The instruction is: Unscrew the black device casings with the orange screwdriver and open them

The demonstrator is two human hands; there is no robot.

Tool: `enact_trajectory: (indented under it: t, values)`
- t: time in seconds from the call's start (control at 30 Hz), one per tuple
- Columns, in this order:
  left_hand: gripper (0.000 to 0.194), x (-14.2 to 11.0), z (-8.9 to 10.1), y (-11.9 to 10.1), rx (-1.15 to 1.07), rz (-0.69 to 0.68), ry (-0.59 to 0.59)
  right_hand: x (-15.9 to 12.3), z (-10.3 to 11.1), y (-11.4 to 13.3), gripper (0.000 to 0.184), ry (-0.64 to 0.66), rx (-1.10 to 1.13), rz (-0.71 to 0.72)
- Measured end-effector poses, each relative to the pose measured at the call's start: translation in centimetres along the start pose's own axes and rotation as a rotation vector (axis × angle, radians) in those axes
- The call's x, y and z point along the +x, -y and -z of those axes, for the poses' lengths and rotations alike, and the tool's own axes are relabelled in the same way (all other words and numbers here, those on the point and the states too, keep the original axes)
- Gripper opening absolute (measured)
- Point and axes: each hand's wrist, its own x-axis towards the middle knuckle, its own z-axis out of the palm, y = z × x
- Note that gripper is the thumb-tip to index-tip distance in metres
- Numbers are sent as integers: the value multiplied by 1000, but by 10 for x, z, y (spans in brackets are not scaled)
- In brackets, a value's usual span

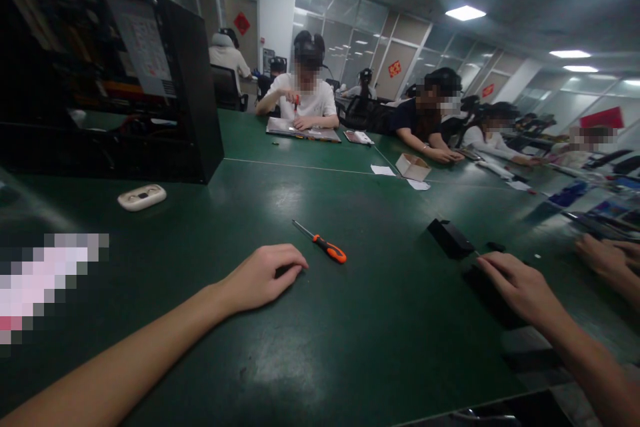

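Observation:
My left hand (270, 273) rests on the green table, fingers loosely bent and thumb a little apart, with nothing in it. Just beyond its fingertips lies a screwdriver (329, 248) with an orange and black handle, its metal shaft pointing away to the left. On the right side, my right hand (517, 283) has thumb and fingers pinched together at the near end of a black box-shaped object (450, 238). A thin pale edge or line shows between them; what exactly the fingertips hold is too small to make out.
An open black computer case (195, 93) stands at the left, with a white earbud case (142, 197) before it. A cardboard box (413, 167) and papers (383, 170) lie farther back. Another person's hands (605, 257) are at the right edge; a person opposite (305, 100) works on a flat panel.

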Motion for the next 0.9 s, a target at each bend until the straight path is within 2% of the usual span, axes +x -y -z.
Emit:
enact_trajectory:
  t: [0.13, 0.27, 0.4, 0.5, 0.6, 0.67, 0.73, 0.8, 0.9]
  values:
    - [19, 1, 0, 0, -14, 1, -6, 7, 5, 9, 27, 36, -84, -9]
    - [19, 4, 0, -1, -24, 9, -48, 33, 12, 27, 35, 108, -245, -112]
    - [19, 6, 1, -2, -38, 60, -103, 75, -3, 44, 38, 159, -295, -240]
    - [19, 7, 1, -2, -52, 115, -159, 95, -17, 72, 31, 198, -272, -241]
    - [20, 8, 1, -2, -73, 143, -226, 91, -17, 126, 29, 170, -183, -101]
    - [23, 8, 1, -1, -107, 160, -297, 73, -13, 177, 26, 149, -21, 111]
    - [31, 7, 0, 0, -162, 152, -360, 49, -11, 229, 24, 209, 175, 324]
    - [37, 6, 0, 1, -213, 118, -386, 26, -17, 273, 22, 325, 256, 499]
    - [35, 4, 1, 0, -251, 65, -323, 9, -36, 311, 25, 439, 244, 716]
